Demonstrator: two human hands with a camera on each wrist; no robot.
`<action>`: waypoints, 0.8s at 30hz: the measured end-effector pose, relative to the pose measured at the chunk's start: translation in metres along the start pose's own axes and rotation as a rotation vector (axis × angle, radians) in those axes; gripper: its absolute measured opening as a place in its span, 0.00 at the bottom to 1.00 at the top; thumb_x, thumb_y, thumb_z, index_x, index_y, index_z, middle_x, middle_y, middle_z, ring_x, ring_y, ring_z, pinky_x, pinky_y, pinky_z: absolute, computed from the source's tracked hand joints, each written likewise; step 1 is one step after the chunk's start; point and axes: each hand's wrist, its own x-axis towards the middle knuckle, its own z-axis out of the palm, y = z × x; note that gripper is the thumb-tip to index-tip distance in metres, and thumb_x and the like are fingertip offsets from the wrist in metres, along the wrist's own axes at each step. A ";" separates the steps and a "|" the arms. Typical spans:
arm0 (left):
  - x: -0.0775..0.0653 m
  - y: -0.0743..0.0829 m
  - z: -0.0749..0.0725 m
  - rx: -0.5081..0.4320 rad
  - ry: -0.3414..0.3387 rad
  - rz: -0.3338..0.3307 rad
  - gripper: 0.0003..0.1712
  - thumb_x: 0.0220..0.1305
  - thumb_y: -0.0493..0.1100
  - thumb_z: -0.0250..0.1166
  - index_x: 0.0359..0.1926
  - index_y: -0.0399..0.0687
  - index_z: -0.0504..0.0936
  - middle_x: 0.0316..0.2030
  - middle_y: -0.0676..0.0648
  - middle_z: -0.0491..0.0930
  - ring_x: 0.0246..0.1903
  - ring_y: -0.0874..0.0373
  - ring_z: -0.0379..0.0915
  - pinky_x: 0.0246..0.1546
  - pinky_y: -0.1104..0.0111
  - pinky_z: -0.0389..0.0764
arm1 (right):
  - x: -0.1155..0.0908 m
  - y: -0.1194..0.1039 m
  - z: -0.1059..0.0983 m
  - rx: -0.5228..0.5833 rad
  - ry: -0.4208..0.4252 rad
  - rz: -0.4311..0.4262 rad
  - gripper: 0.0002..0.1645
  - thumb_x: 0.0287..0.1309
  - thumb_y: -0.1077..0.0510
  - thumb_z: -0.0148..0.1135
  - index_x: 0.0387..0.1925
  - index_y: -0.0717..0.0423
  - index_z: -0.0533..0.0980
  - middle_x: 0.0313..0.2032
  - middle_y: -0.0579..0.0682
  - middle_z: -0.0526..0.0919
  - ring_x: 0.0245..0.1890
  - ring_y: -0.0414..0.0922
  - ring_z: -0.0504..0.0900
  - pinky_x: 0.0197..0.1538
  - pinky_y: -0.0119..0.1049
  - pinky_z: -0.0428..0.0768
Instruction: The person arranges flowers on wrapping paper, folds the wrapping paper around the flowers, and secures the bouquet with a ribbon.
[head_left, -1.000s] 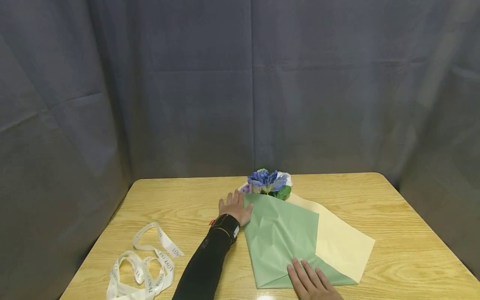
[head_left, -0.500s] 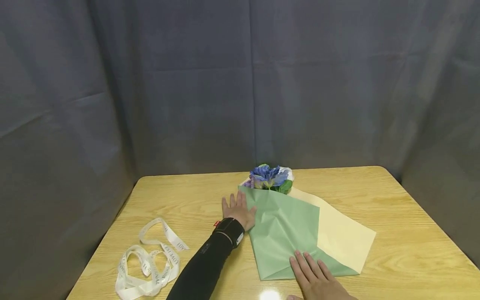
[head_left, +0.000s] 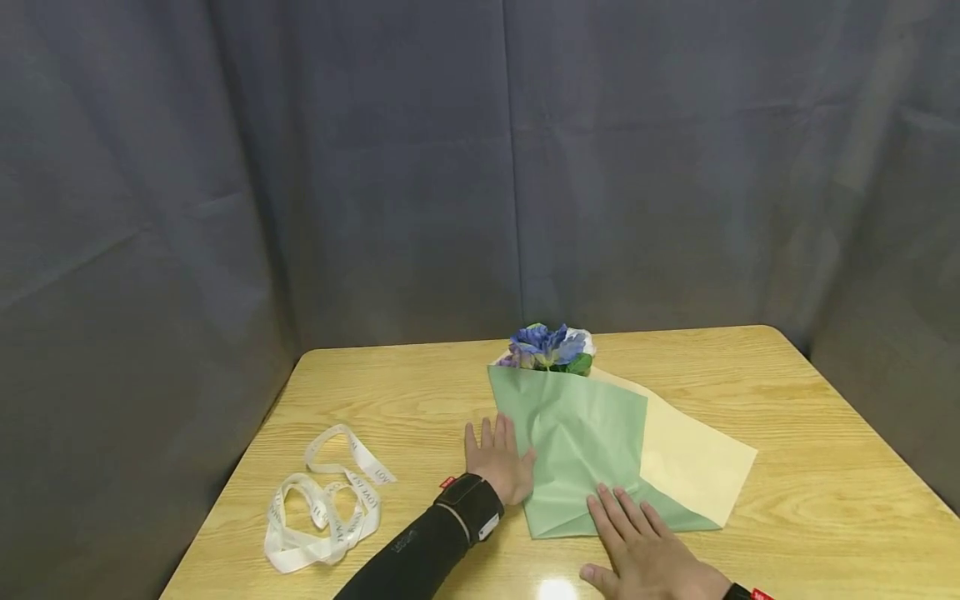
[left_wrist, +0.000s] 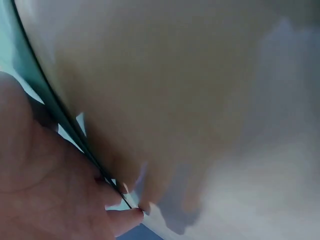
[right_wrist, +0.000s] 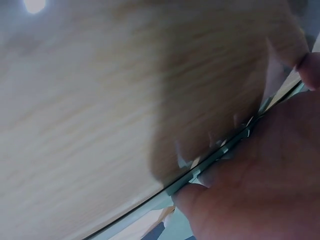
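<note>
Green wrapping paper point(head_left: 592, 425), folded up at its near end, lies creased over a cream sheet point(head_left: 693, 458). A bunch of blue and purple flowers point(head_left: 550, 343) with green leaves and a white bloom pokes out of its far end. Along the paper's left edge my left hand point(head_left: 498, 467) lies with straight, spread fingers, the thumb side overlapping the green. My right hand point(head_left: 641, 550) rests flat on the folded near edge, fingers straight and pointing away from me. In both wrist views the paper edge runs right beside the palm. The flower stems are hidden inside the wrap.
A white printed ribbon point(head_left: 330, 521) lies in loose loops on the wooden table point(head_left: 817, 508), left of my left arm. Dark grey curtains point(head_left: 397, 183) stand behind the table and along both sides.
My left hand has slid toward me along the paper's left edge. The right hand stays on the near fold. The head view has shifted slightly.
</note>
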 end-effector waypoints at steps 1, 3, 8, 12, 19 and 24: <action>-0.006 0.002 0.002 0.008 0.007 0.008 0.40 0.79 0.63 0.36 0.80 0.43 0.54 0.79 0.46 0.52 0.78 0.48 0.47 0.75 0.48 0.45 | 0.000 0.000 0.000 0.003 -0.009 0.005 0.57 0.70 0.27 0.44 0.78 0.67 0.48 0.78 0.65 0.43 0.77 0.65 0.42 0.72 0.69 0.44; -0.019 0.005 0.006 0.028 0.010 0.030 0.40 0.79 0.63 0.36 0.79 0.43 0.55 0.79 0.46 0.53 0.77 0.48 0.47 0.75 0.48 0.45 | -0.001 0.000 0.000 0.001 -0.025 0.013 0.57 0.70 0.26 0.43 0.78 0.66 0.48 0.79 0.64 0.42 0.78 0.65 0.41 0.72 0.69 0.43; -0.045 0.012 0.012 0.082 -0.020 0.101 0.42 0.78 0.67 0.35 0.80 0.44 0.53 0.79 0.45 0.50 0.78 0.49 0.45 0.76 0.48 0.42 | -0.003 -0.002 -0.005 0.007 -0.059 0.035 0.56 0.71 0.26 0.41 0.79 0.65 0.47 0.79 0.63 0.42 0.78 0.64 0.41 0.73 0.67 0.41; -0.059 0.012 0.013 0.114 -0.013 0.130 0.46 0.76 0.71 0.35 0.80 0.45 0.53 0.80 0.46 0.50 0.78 0.50 0.44 0.76 0.48 0.41 | -0.004 -0.004 -0.010 -0.007 -0.066 0.041 0.56 0.71 0.26 0.41 0.79 0.64 0.47 0.79 0.63 0.43 0.78 0.64 0.41 0.73 0.67 0.40; -0.078 0.010 0.012 0.088 -0.083 0.200 0.48 0.75 0.72 0.34 0.80 0.43 0.51 0.80 0.43 0.46 0.79 0.50 0.40 0.76 0.47 0.40 | -0.006 -0.007 -0.012 -0.015 -0.055 0.034 0.56 0.71 0.27 0.42 0.78 0.66 0.47 0.79 0.65 0.43 0.78 0.66 0.41 0.73 0.68 0.39; -0.078 0.007 0.019 0.072 -0.070 0.218 0.48 0.75 0.72 0.32 0.80 0.44 0.51 0.80 0.44 0.46 0.79 0.50 0.39 0.76 0.47 0.40 | -0.006 -0.012 -0.014 0.002 -0.051 0.042 0.55 0.72 0.29 0.45 0.78 0.66 0.48 0.79 0.64 0.43 0.78 0.65 0.40 0.73 0.68 0.39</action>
